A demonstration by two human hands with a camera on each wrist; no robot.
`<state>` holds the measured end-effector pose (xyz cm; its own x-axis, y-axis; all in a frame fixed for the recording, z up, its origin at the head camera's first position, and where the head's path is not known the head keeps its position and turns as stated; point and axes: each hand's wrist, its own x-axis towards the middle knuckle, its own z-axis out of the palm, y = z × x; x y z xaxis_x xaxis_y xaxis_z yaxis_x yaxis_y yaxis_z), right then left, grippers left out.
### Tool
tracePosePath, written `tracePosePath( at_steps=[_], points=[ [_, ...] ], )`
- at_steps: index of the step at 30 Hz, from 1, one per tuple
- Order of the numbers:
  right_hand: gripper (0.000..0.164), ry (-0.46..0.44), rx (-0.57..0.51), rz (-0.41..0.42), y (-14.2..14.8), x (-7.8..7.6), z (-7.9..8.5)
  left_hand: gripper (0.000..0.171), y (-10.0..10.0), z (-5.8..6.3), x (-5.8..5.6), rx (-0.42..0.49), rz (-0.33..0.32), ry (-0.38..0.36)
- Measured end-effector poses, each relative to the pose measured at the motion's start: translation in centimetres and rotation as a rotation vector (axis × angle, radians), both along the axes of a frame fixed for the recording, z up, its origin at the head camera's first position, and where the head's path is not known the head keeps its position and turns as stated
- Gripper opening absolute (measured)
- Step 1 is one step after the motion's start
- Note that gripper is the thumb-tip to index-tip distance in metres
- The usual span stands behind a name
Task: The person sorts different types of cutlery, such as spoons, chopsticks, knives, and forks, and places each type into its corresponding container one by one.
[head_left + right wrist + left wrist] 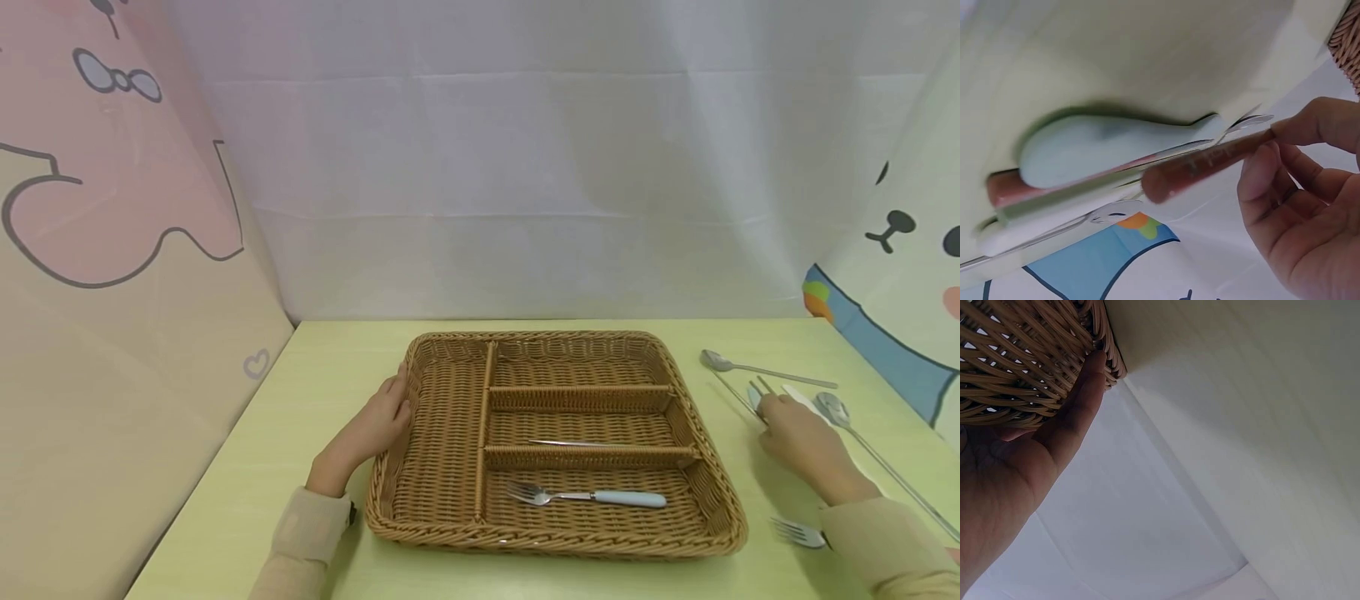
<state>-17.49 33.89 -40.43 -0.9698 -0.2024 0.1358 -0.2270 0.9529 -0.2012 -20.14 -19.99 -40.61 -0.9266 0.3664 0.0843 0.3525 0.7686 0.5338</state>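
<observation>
My left hand (384, 421) holds the left rim of a brown wicker basket (483, 417). In the left wrist view one long digit (1082, 403) lies along the outer wicker wall, with other fingers partly hidden by the basket. My right hand (802, 442) is right of the basket, over loose cutlery. Its thumb and forefinger pinch a piece of cutlery with a round-ended brown handle (1188, 167); I cannot tell its kind. Below it lie a thick pale-blue handle (1110, 150) and a white handle (1047, 222), close together.
A fork with a pale-blue handle (630, 498) lies in the basket's front compartment, a thin metal stick (570, 442) in the middle one. Two long spoons (717, 361) (832, 408) lie on the table at right. Another fork (798, 533) is partly under the right sleeve.
</observation>
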Motion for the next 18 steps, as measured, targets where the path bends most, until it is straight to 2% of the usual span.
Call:
tracePosePath(
  at_steps=[6, 18],
  points=[
    [0.024, 0.067, -0.019, 0.015, -1.4, 0.0, 1.0, 0.06, 0.0, 0.0, 0.0, 0.003, -0.001, 0.002],
    [0.023, 0.171, -0.03, 0.051, -5.1, 0.6, 3.2, 0.061, 0.0, 0.0, 0.0, 0.001, 0.003, 0.0]
  ],
)
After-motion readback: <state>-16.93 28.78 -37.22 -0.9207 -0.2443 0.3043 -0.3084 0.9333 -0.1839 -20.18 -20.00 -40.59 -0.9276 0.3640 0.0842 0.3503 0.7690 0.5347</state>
